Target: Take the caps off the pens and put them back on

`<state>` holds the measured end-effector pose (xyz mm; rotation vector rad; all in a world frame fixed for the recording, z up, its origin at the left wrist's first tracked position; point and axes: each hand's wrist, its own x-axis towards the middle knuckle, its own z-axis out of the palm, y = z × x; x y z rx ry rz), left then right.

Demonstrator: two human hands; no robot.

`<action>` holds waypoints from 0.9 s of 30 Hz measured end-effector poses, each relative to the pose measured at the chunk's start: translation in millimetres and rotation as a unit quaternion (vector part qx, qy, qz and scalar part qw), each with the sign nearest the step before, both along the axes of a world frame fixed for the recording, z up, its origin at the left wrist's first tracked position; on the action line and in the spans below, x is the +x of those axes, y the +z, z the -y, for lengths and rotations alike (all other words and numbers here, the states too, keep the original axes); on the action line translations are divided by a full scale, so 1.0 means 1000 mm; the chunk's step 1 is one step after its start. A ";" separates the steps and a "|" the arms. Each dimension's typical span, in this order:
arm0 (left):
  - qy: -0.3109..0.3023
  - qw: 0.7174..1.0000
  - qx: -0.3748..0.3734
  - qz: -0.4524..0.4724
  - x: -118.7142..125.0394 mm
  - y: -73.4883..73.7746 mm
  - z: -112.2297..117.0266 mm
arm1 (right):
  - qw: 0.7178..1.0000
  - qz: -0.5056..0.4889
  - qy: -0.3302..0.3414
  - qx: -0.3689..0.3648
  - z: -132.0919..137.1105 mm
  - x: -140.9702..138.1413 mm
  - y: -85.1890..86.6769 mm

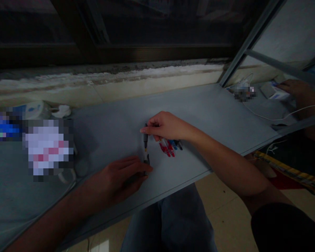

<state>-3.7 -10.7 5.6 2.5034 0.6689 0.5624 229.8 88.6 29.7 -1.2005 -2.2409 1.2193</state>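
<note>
With twelve o'clock at the top of the view, we have a slim pen with a dark grey grip, an amber-tinted middle and a black clip (145, 140) near the centre, running roughly from twelve to six just over the smooth grey worktop (115, 127). Our bare right hand (166, 124), coming in from four o'clock, pinches its twelve o'clock end between thumb and forefinger. Our bare left hand (120, 175), reaching in from eight o'clock, has its fingers closed about the six o'clock end near the clip, though they hide part of that contact. We cannot tell whether the dark grip and the clip end are fully joined at the amber stretch.

We judge the pen to be light and stiff, probably hard plastic, and likely to roll if let go. The dark grip should give the surest hold; the barrel looks slicker, and the thin clip and narrow middle seem the parts to spare from bending. A fingertip pinch at each end suits it.

At four o'clock from the pen, partly beneath our right hand, lies a loose cluster of slim pens with red, blue and black ends (169, 148). Far off at two o'clock, another person's hand (295, 87) touches a white-and-blue box (279, 93).
</note>
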 end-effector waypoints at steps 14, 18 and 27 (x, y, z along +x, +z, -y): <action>0.041 0.999 -0.014 0.003 -0.005 -0.011 -0.002 | 0.998 0.027 -0.030 0.040 -0.006 0.010 0.011; 0.086 0.996 -0.015 -0.003 -0.006 -0.016 -0.006 | 0.975 0.141 -0.071 0.158 -0.011 0.024 0.019; 0.074 0.997 -0.018 -0.032 0.001 -0.012 -0.011 | 0.941 0.322 0.017 0.105 -0.012 0.030 0.015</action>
